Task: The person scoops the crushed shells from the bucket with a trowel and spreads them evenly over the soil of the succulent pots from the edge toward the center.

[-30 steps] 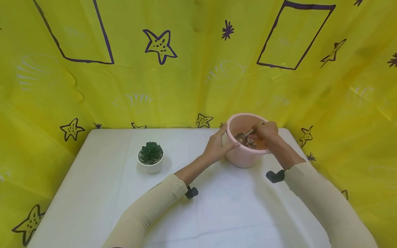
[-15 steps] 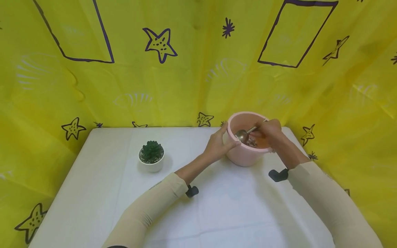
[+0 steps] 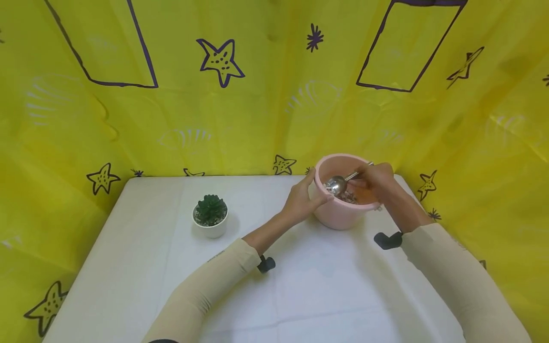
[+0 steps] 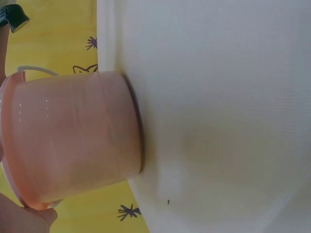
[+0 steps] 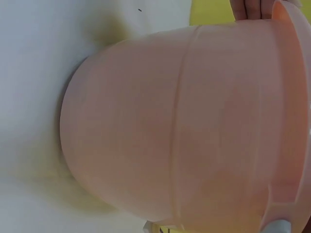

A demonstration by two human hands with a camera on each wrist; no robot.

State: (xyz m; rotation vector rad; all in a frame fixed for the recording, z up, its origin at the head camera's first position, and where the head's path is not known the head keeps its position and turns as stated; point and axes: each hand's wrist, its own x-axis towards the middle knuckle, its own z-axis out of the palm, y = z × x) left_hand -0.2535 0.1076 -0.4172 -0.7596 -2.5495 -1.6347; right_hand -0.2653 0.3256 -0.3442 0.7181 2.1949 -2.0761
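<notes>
A pink bucket (image 3: 336,216) stands upright near the table's back right, its mouth towards me. My left hand (image 3: 298,202) holds its left edge, thumb over the front of the rim; in the right wrist view, fingers (image 5: 252,8) of that hand lie against the outer wall. Inside the bucket, my right hand (image 3: 377,181) grips the handle of a metal spoon (image 3: 336,186). The round bowl of the spoon is near the left inner wall, with small light bits (image 3: 349,196) beside and below it, too small to identify. Its handle is partly hidden by my fingers.
A small white pot (image 3: 212,230) with a green succulent (image 3: 210,208) stands left of the bucket on the white table (image 3: 321,286). A yellow patterned curtain (image 3: 257,109) hangs behind and beside the table. A light bucket handle (image 4: 36,69) shows in the left wrist view.
My right hand has shifted slightly right and up with the spoon. The spoon's bowl has turned and now looks shinier. My left hand stays on the bucket rim.
</notes>
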